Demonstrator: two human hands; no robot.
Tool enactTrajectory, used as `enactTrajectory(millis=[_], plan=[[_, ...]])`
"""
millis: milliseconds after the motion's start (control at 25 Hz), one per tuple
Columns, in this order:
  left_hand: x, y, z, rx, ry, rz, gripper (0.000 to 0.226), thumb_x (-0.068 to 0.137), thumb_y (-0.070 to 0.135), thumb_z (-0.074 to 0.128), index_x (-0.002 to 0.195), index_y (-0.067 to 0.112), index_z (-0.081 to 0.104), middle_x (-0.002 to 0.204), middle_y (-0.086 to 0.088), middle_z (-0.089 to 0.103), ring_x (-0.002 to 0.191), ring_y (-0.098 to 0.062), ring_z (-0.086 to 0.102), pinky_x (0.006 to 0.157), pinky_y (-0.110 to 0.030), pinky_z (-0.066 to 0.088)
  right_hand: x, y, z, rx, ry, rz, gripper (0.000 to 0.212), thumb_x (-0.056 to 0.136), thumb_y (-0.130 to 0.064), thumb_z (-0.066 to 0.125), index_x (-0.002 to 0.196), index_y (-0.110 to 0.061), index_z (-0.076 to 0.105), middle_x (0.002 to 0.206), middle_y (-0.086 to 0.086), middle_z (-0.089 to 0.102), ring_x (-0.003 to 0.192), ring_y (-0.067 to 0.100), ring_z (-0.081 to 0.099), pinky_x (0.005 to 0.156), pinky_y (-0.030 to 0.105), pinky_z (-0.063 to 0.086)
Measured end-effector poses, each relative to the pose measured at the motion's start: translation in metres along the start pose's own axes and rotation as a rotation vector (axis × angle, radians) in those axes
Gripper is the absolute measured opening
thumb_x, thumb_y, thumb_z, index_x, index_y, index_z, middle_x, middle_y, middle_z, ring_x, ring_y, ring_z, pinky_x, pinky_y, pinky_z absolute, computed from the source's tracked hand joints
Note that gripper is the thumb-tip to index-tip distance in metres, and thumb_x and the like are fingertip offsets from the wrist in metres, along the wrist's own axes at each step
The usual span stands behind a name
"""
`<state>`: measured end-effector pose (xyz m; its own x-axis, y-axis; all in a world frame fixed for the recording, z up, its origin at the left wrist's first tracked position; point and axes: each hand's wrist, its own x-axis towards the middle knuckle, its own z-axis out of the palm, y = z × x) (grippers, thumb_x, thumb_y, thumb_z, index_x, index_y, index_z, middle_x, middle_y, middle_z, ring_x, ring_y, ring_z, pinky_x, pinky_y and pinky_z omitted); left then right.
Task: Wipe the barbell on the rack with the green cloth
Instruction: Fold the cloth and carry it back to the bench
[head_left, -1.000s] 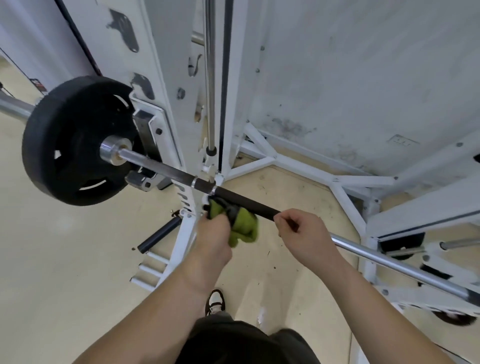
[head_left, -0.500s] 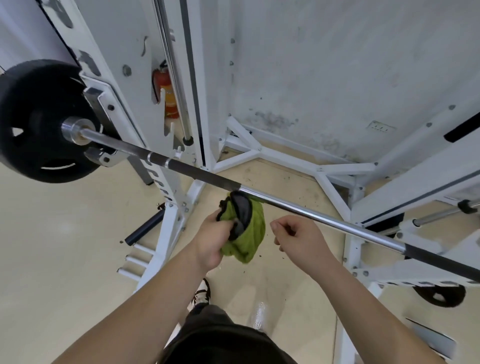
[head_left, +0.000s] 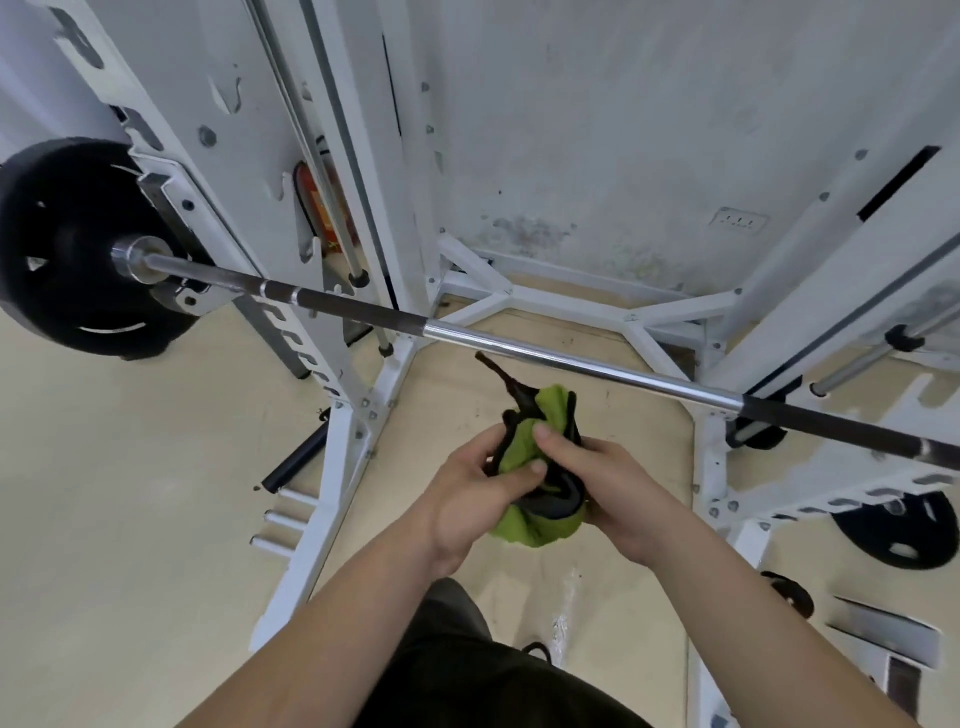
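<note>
Just below the barbell (head_left: 571, 362), clear of it at mid-frame: holding the green cloth (head_left: 524, 525) bunched between both hands. Left hand (head_left: 467, 499) curled round it from 9 o'clock, thumb across the front. Right hand (head_left: 613, 488) clasped on it from 3 o'clock, forefinger pressed on top. Bundled into it, a black strip (head_left: 511, 387), one end poking toward 12 o'clock, short of the bar. Resting across the white rack (head_left: 363, 415) from 9 to 4 o'clock, nothing between bar and cloth. On its 9 o'clock end, a black weight plate (head_left: 57, 249). Behind the upright at 11 o'clock, half hidden, a red fire extinguisher (head_left: 322, 208), lettering too blurred to read. At 1 o'clock, a wall socket (head_left: 738, 219). At 4 o'clock, a second plate (head_left: 904, 530) by the floor. Half a second ago: gripped by the left alone, right curled empty beside it.
</note>
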<state>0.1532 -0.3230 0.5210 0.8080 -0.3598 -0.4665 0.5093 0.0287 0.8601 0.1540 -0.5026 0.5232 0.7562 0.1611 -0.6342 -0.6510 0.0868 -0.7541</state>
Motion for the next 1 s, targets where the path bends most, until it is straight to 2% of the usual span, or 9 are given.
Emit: enactTrajectory(millis=[120, 200, 280, 400, 480, 640, 760, 880, 1000], plan=[[-0.009, -0.007, 0.008, 0.078, 0.038, -0.108, 0.032, 0.094, 0.022, 0.075, 0.125, 0.03, 0.07, 0.117, -0.001, 0.079, 0.112, -0.021, 0.074, 0.104, -0.045, 0.055, -0.013, 0.023, -0.01, -0.006, 0.105, -0.076, 0.034, 0.089, -0.028, 0.077, 0.117, -0.011, 0.072, 0.105, 0.006, 0.08, 0.097, 0.024, 0.076, 0.089, 0.041, 0.059], [-0.017, -0.016, 0.004, -0.003, -0.009, -0.134, 0.039, 0.092, 0.02, 0.078, 0.13, 0.022, 0.067, 0.122, -0.006, 0.077, 0.114, -0.027, 0.073, 0.105, -0.05, 0.053, -0.015, 0.034, -0.014, 0.084, 0.198, -0.066, 0.023, 0.096, -0.021, 0.068, 0.116, -0.009, 0.072, 0.103, 0.007, 0.08, 0.095, 0.024, 0.077, 0.086, 0.042, 0.06], [-0.027, -0.021, 0.002, -0.09, -0.083, -0.106, 0.052, 0.088, 0.013, 0.082, 0.136, 0.016, 0.062, 0.129, -0.012, 0.073, 0.121, -0.031, 0.069, 0.106, -0.051, 0.052, -0.015, 0.036, -0.019, 0.219, 0.185, -0.026, 0.023, 0.099, -0.019, 0.061, 0.117, -0.009, 0.071, 0.107, 0.01, 0.079, 0.101, 0.028, 0.075, 0.092, 0.047, 0.059], [-0.032, -0.023, 0.001, -0.126, -0.059, -0.05, 0.059, 0.082, 0.004, 0.084, 0.136, 0.014, 0.062, 0.13, -0.014, 0.072, 0.122, -0.033, 0.068, 0.105, -0.05, 0.054, -0.01, 0.033, -0.015, 0.218, 0.081, 0.003, 0.029, 0.096, -0.023, 0.058, 0.119, -0.011, 0.071, 0.111, 0.012, 0.078, 0.102, 0.029, 0.075, 0.087, 0.045, 0.06], [-0.032, -0.02, 0.004, -0.159, -0.035, -0.04, 0.057, 0.083, -0.003, 0.079, 0.135, 0.013, 0.062, 0.129, -0.018, 0.072, 0.121, -0.036, 0.068, 0.106, -0.054, 0.052, -0.007, 0.03, -0.009, 0.156, 0.023, 0.005, 0.035, 0.093, -0.033, 0.066, 0.122, -0.013, 0.07, 0.113, 0.01, 0.078, 0.103, 0.029, 0.075, 0.088, 0.044, 0.059], [-0.027, -0.017, 0.005, -0.165, 0.01, -0.027, 0.056, 0.079, -0.013, 0.066, 0.131, 0.008, 0.064, 0.126, -0.031, 0.068, 0.119, -0.048, 0.065, 0.104, -0.062, 0.05, -0.006, 0.019, -0.011, -0.059, -0.117, 0.013, 0.07, 0.068, -0.06, 0.086, 0.121, -0.017, 0.071, 0.116, 0.005, 0.077, 0.108, 0.024, 0.073, 0.096, 0.041, 0.054], [-0.017, -0.008, 0.01, -0.094, 0.167, -0.053, 0.041, 0.082, -0.002, 0.078, 0.12, 0.011, 0.071, 0.115, -0.018, 0.077, 0.106, -0.036, 0.075, 0.094, -0.054, 0.06, -0.01, 0.013, -0.012, -0.15, -0.178, 0.02, 0.076, 0.057, -0.052, 0.094, 0.12, -0.017, 0.071, 0.113, 0.003, 0.078, 0.106, 0.021, 0.074, 0.094, 0.037, 0.055], [-0.012, 0.0, 0.009, -0.113, 0.181, -0.087, 0.027, 0.09, 0.009, 0.076, 0.116, 0.014, 0.074, 0.109, -0.011, 0.08, 0.098, -0.03, 0.078, 0.084, -0.045, 0.064, -0.015, 0.017, -0.011, -0.099, -0.037, -0.018, 0.056, 0.067, -0.031, 0.092, 0.117, -0.014, 0.073, 0.109, 0.007, 0.079, 0.101, 0.022, 0.075, 0.089, 0.037, 0.058], [-0.01, 0.006, -0.008, -0.076, 0.203, -0.08, 0.025, 0.092, 0.026, 0.079, 0.115, 0.018, 0.074, 0.104, -0.005, 0.082, 0.095, -0.025, 0.079, 0.082, -0.042, 0.064, -0.02, 0.037, -0.022, 0.227, 0.201, 0.037, 0.03, 0.082, -0.021, 0.068, 0.11, -0.013, 0.076, 0.105, 0.012, 0.079, 0.088, 0.027, 0.075, 0.078, 0.039, 0.059]])
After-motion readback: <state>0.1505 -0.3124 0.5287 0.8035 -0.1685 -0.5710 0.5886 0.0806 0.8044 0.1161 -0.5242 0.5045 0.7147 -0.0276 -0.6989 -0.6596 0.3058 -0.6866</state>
